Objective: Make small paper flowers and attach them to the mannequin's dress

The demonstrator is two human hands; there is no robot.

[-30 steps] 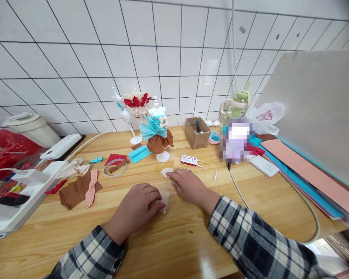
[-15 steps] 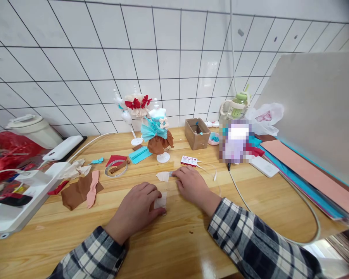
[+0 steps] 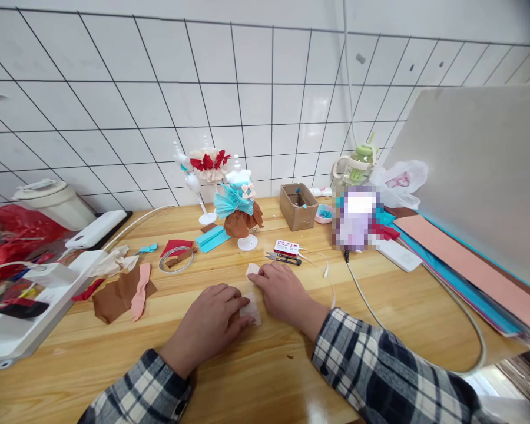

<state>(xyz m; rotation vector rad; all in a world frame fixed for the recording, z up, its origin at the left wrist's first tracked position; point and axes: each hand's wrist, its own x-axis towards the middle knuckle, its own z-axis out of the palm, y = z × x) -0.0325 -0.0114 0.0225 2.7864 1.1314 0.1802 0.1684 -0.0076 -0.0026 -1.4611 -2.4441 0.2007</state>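
My left hand point(image 3: 214, 318) rests low over the table, its thumb and fingers closed on the edge of a cream crepe paper piece point(image 3: 253, 311). Beside it, my right hand point(image 3: 287, 293) has its fingertips on a smaller cream paper piece point(image 3: 251, 269), partly hidden under them. Thread snips point(image 3: 283, 259) with dark handles lie just beyond my right hand, touched by neither hand. A small white and red box point(image 3: 287, 247) is behind the snips.
Mini dress forms hold paper dresses, one with a brown skirt point(image 3: 242, 220). A cardboard box point(image 3: 297, 213) stands near the tiled wall. Brown paper point(image 3: 115, 299), a pink strip point(image 3: 141, 292) and a clear tape roll point(image 3: 161, 265) lie left. A cable point(image 3: 366, 300) crosses the right side.
The snips have left my right hand and lie by the small box. My right fingers have come down onto the smaller paper piece. My left hand has shifted slightly right.
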